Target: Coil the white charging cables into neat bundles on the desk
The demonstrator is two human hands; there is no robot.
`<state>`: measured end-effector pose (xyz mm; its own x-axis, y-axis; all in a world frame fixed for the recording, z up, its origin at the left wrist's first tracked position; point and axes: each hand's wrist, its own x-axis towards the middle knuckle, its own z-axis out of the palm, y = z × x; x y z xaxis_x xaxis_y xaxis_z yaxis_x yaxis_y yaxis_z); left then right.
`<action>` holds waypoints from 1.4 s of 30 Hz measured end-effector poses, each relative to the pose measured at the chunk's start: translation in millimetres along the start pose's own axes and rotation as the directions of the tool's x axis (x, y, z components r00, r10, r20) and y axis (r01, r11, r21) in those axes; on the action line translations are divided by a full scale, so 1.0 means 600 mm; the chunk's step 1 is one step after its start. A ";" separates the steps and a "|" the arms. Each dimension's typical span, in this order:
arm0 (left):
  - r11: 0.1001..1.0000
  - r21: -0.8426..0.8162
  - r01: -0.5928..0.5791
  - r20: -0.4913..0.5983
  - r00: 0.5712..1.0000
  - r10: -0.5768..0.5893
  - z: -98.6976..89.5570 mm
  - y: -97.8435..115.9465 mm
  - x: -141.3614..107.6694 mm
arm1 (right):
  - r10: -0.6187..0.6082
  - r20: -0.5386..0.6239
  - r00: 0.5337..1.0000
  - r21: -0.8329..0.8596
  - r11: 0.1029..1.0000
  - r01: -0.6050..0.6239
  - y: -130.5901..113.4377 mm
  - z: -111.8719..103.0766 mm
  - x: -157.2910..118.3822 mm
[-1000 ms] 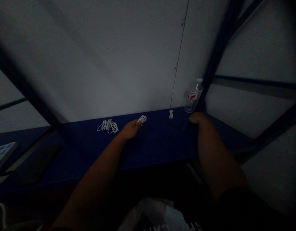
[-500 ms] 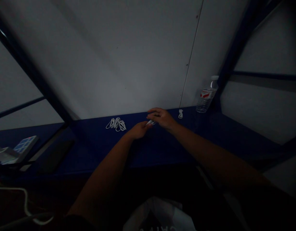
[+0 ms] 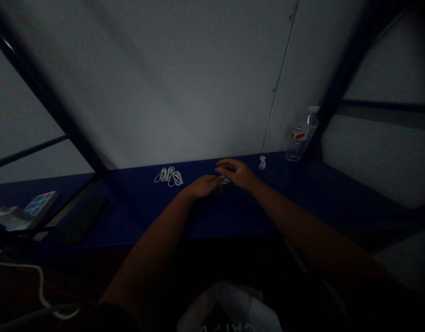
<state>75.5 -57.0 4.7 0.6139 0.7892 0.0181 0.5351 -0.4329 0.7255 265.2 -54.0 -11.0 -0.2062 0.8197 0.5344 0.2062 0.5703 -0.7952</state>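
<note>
Between my two hands is a white cable (image 3: pixel 226 180), gathered in short loops over the blue shelf (image 3: pixel 136 207). My left hand (image 3: pixel 203 186) pinches one end of the loops. My right hand (image 3: pixel 240 175) curves over the other end, its fingers closed around the loops; its fingertips are partly hidden in the dim light. Left of my hands lie several coiled white cables (image 3: pixel 169 176), side by side. Another small white cable bundle (image 3: pixel 262 162) sits to the right, close to the wall.
A clear plastic bottle (image 3: pixel 298 142) with a red and white label stands at the back right. A dark flat object (image 3: pixel 84 221) lies on the left of the shelf, with a blue and white box (image 3: pixel 43 203) beyond it. Dark blue posts (image 3: pixel 46 97) frame the grey wall.
My hands have shifted slightly right with the cable, and the loops now lie flatter between them. The whole view has also moved a little.
</note>
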 end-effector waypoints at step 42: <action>0.864 -0.504 0.008 -0.020 1.000 -0.021 -0.025 -0.003 -0.008 | -0.135 0.135 0.982 -0.079 0.986 0.146 0.012 0.000 -0.010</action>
<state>63.0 -53.6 13.8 0.5909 0.8066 0.0168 0.1744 -0.1480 0.9735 267.7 -54.9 -20.0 -0.3596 0.7206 0.5929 0.2492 0.6864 -0.6832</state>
